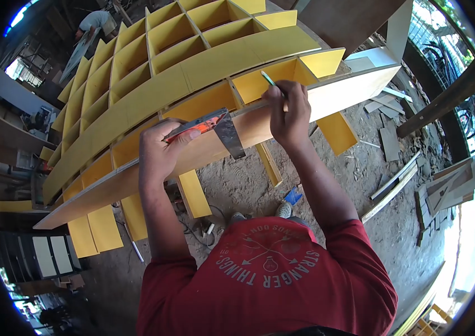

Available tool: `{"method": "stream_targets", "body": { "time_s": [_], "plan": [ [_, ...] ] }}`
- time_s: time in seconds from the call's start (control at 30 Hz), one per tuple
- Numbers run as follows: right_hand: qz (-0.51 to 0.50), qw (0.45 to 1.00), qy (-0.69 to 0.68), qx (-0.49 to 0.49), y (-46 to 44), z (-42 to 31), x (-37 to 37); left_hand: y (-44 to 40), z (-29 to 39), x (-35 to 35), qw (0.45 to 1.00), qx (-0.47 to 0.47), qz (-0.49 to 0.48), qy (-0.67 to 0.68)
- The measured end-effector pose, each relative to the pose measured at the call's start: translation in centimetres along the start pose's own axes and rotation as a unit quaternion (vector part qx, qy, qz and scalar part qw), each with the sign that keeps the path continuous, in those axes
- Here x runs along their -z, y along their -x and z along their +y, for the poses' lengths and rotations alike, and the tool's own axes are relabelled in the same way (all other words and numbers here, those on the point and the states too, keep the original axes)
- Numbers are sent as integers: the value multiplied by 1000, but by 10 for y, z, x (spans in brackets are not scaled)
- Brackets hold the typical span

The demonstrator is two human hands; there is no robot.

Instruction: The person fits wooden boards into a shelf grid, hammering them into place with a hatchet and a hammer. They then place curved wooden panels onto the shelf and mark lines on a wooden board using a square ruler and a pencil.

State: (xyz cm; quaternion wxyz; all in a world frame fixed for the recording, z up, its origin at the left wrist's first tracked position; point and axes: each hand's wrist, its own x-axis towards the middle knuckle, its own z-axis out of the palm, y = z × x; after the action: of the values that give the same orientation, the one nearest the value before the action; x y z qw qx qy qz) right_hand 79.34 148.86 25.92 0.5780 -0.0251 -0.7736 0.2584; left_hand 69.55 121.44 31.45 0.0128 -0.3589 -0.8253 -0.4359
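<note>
My left hand point(159, 150) is closed around the orange and grey stock of a try square point(230, 139). Its wide metal blade crosses the near face of a long pale wooden board point(355, 92). In the fingers of my right hand point(289, 112) is a green pencil point(268, 79), pointing up and away from me. This hand is at the board's upper edge, right of the square. The board runs along the near side of a large yellow grid frame point(193, 78).
Yellow slats point(194, 193) stick out below the board. Wood offcuts point(388, 106) and long strips point(391, 190) lie on the dirt floor at right, near a post point(444, 98). A blue piece point(293, 196) is near my feet. Another person point(96, 22) bends over at far left.
</note>
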Motion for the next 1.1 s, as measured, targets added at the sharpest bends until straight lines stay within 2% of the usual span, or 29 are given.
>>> {"method": "stream_targets", "body": {
  "time_s": [0.07,0.1,0.2,0.3,0.43,0.73,0.93,1.1],
  "plan": [
    [30,999,-10,41,0,-11,19,-1,3,0,1000,1,1,1],
    [22,997,30,66,4,-18,32,0,4,-1,1000,4,1,3],
    [-118,986,-1,-116,43,-50,59,1,0,-3,1000,0,5,2],
    [-296,926,19,-234,88,-55,63,1,-4,-3,1000,-11,6,-9],
    [-381,879,87,-273,128,-46,47,3,0,-4,1000,-1,7,-13],
    [-436,837,115,-311,133,-39,12,5,2,-5,1000,-25,5,-17],
    [-436,838,110,-310,134,-34,3,4,-1,-6,999,-43,5,-11],
    [-428,858,102,-265,123,-42,4,4,2,-4,1000,-23,-4,-11]
  ]
}}
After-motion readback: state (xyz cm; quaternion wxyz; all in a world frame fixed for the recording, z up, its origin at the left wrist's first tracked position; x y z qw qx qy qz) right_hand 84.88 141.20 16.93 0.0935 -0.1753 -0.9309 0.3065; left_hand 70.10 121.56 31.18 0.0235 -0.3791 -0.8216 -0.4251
